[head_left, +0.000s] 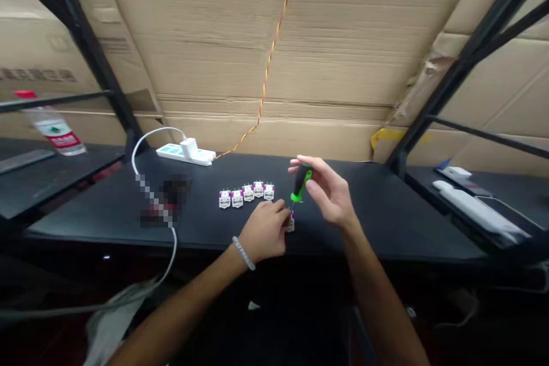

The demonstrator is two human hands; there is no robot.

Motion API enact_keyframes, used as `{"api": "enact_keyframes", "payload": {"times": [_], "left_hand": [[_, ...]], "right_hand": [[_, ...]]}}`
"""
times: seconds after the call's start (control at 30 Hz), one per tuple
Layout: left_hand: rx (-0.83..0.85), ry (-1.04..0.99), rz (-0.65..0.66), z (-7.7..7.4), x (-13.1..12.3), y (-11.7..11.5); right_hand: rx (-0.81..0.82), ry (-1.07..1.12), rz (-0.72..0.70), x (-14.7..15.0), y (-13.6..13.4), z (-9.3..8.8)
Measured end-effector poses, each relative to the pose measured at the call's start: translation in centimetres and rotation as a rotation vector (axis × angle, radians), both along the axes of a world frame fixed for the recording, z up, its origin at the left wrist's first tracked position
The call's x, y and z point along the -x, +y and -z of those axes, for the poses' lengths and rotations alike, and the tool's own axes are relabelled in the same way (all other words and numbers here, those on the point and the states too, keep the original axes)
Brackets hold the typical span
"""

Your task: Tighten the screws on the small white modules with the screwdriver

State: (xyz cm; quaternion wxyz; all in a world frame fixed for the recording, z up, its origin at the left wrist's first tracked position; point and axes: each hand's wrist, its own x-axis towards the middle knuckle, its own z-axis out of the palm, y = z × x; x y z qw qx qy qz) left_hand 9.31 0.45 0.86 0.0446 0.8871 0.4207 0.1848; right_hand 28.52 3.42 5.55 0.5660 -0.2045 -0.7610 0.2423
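- My left hand (266, 230) hides much of the white-and-purple piece (290, 222) that it holds; I can't see how my fingertips grip it
- The tip of my screwdriver (301, 182) is too small to make out; my right hand (329, 190) covers part of its handle
- Both my forearms (380, 286) run off the bottom edge
- Markings on the five pieces in the row (247, 193) are too small to read
- Blocky blurring masks a dark, reddish thing (158, 213) and a stretch of white cable (175, 246); the cable leaves at the left
- The twisted wire (269, 60) is cut off above; the bottle (60, 136) has blurred label print
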Motion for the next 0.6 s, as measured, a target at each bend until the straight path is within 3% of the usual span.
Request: {"api": "enact_keyframes", "payload": {"times": [0.1,0.3,0.6], "left_hand": [[0.014,-0.021,0.016,0.04,0.11,0.09],[0.023,-0.041,0.008,0.21,0.18,0.22],[0.034,-0.047,-0.001,0.04,0.07,0.07]], "right_hand": [[0.083,-0.020,-0.081,-0.19,-0.35,-0.59],[0.015,-0.081,0.033,-0.25,-0.20,-0.86],[0.001,-0.110,0.072,-0.44,-0.24,-0.88]]}}
